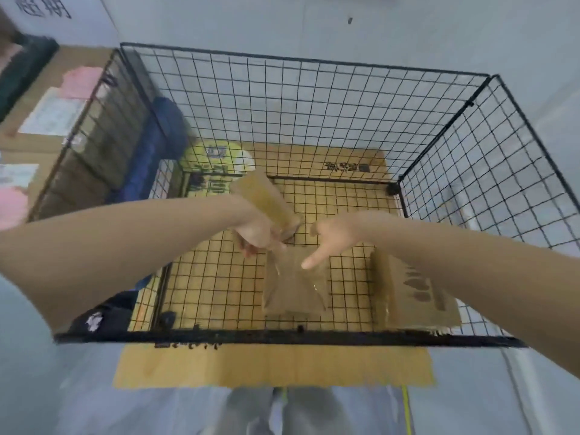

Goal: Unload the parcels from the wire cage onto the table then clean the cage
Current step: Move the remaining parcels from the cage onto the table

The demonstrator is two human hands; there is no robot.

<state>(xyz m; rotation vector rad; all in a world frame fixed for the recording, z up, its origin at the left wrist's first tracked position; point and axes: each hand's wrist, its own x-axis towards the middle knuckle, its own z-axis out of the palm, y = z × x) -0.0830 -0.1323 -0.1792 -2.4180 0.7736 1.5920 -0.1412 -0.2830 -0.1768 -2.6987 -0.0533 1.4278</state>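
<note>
Centre frame, inside the black wire-mesh cage [282, 336], the left hand [255, 236] grips a small brown tape-wrapped parcel [266, 199], held clear of the mesh floor. The right hand [333, 237] holds nothing, its forefinger stretched down towards a flat brown parcel under clear tape [292, 291] lying on the floor at lower centre. A larger brown cardboard parcel with dark print [419, 293] sits lower right, partly under the right forearm. The cage stands on a flat tan cardboard sheet [273, 365].
</note>
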